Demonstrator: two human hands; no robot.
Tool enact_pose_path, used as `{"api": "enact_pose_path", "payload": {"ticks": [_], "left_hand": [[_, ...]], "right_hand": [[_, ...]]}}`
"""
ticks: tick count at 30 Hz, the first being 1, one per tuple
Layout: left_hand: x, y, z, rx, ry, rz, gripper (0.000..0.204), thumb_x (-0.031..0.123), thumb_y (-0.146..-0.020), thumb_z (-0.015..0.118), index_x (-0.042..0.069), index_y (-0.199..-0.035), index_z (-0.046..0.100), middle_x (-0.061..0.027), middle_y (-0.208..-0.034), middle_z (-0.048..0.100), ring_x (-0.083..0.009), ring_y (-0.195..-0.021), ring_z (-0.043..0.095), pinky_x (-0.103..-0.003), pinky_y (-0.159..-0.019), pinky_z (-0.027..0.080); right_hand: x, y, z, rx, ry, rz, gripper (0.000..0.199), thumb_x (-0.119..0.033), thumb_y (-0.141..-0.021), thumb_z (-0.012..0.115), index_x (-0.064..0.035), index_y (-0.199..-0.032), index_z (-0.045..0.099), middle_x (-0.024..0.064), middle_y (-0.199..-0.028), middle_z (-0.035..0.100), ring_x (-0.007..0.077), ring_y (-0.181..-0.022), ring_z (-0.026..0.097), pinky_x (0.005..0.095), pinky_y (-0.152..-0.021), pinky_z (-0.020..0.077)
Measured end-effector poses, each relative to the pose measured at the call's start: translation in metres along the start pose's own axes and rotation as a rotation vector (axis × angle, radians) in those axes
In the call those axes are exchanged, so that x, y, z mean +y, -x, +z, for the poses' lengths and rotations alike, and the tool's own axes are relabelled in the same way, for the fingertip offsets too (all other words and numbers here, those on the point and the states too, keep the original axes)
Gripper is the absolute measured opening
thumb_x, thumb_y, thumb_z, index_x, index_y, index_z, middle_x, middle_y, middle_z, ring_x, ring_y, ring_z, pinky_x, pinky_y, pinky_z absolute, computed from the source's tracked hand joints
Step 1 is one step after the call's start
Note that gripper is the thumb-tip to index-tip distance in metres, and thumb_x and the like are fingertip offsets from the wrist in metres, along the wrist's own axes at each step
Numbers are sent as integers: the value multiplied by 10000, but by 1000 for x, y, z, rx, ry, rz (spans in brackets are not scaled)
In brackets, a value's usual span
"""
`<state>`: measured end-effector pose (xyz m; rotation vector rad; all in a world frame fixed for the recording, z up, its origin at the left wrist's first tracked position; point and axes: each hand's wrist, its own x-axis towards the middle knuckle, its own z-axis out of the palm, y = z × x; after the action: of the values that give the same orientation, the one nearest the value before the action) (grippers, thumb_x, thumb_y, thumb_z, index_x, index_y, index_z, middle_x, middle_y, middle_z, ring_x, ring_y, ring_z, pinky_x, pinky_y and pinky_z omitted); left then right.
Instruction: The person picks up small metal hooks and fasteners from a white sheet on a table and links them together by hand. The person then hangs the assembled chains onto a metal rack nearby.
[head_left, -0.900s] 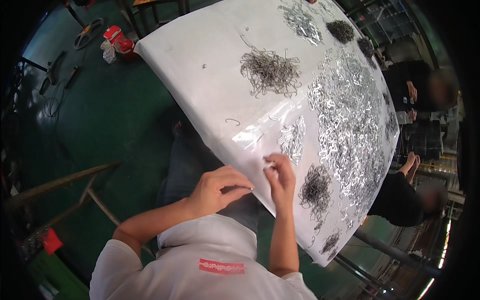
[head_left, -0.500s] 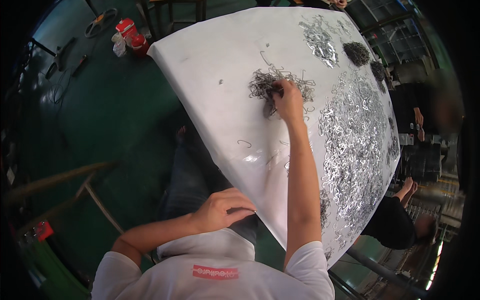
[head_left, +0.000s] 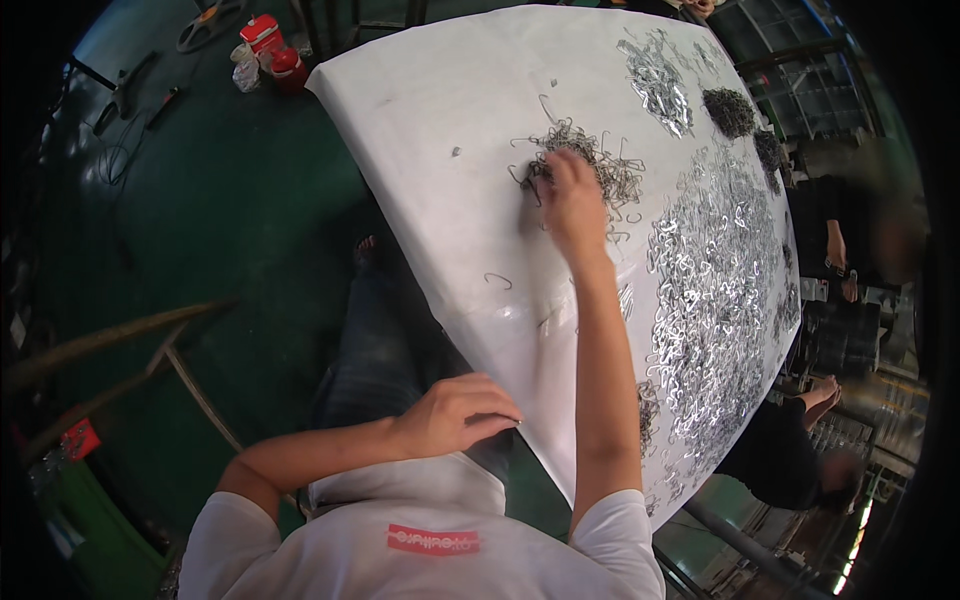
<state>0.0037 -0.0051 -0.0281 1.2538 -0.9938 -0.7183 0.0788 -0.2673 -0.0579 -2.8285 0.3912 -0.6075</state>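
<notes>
A loose pile of dark grey bent-wire hooks (head_left: 615, 175) lies on the white-covered table (head_left: 430, 100). My right hand (head_left: 575, 215) reaches into the near left side of this pile, its fingers down among the hooks. They are smeared by motion, so whether they grip a hook is not plain. At the table's near edge, my left hand (head_left: 455, 415) is closed in a pinch, thumb against fingers; a tiny dark bit shows at the tips, too small to name. A single wire hook (head_left: 498, 281) lies apart between the two hands.
Shiny wire hooks (head_left: 710, 310) spread thickly over the table's right side. Darker heaps (head_left: 728, 112) sit by the far right edge. Two people (head_left: 800, 450) are along the right side. Red containers (head_left: 288, 70) stand on the green floor beyond the far left corner.
My right hand has shifted slightly nearer, and its fingers have spread a little over the pile. The left hand keeps its pinch. The whole view has shifted slightly.
</notes>
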Motion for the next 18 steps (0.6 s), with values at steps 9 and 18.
{"api": "enact_pose_path", "payload": {"ticks": [9,18], "left_hand": [[-2,4,2,21,7,-1,148,3,-752,697,39,-893,667,-63,-844,650,-211,-765,607,-311,-603,495],[6,7,3,48,-50,-14,169,-25,-700,728,41,-851,690,-47,-835,674,-184,-758,607,-289,-661,500]], "right_hand": [[-15,57,-18,-54,5,-37,176,-64,-788,585,-112,-947,641,41,-1065,594,264,-1013,547,449,-918,396],[-12,-23,0,60,-92,60,148,-64,-748,629,-93,-893,646,49,-971,601,266,-957,554,372,-763,483]]}}
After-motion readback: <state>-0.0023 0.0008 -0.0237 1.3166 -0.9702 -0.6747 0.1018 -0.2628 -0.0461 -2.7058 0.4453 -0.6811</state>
